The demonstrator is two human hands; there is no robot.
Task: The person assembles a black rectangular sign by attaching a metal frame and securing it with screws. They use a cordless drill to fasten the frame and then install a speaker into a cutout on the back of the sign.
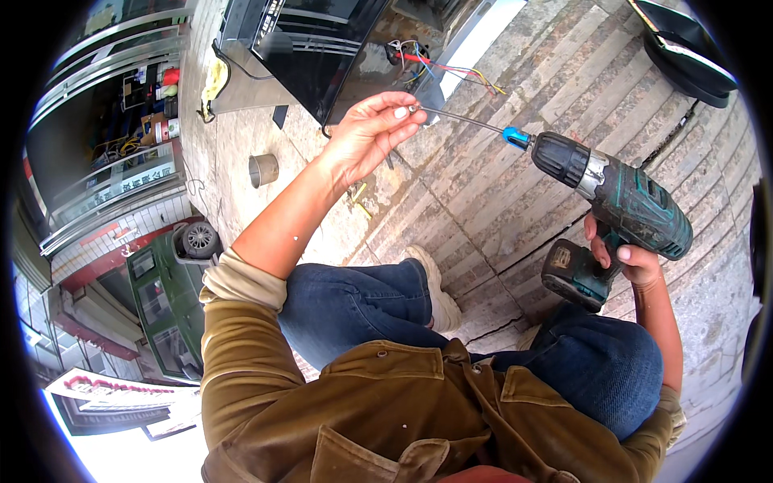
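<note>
My right hand [628, 253] is wrapped round the grip of a black and teal cordless drill [636, 197], which points up and to the left. A long thin screwdriver bit [467, 120] with a blue collar [515, 138] sits in its chuck. At the far end of the bit, my left hand [374, 133] pinches a small metal piece [413, 108] between thumb and fingers. It is too small to tell its exact kind. The drill's battery base is just above my right knee.
Beyond my left hand lies a black glass-fronted appliance [310, 52], with loose coloured wires [443, 68] beside it. A metal cup [263, 170] stands on the paving at left. A black padded object [688, 60] lies far right. A green vehicle [165, 302] is parked at left.
</note>
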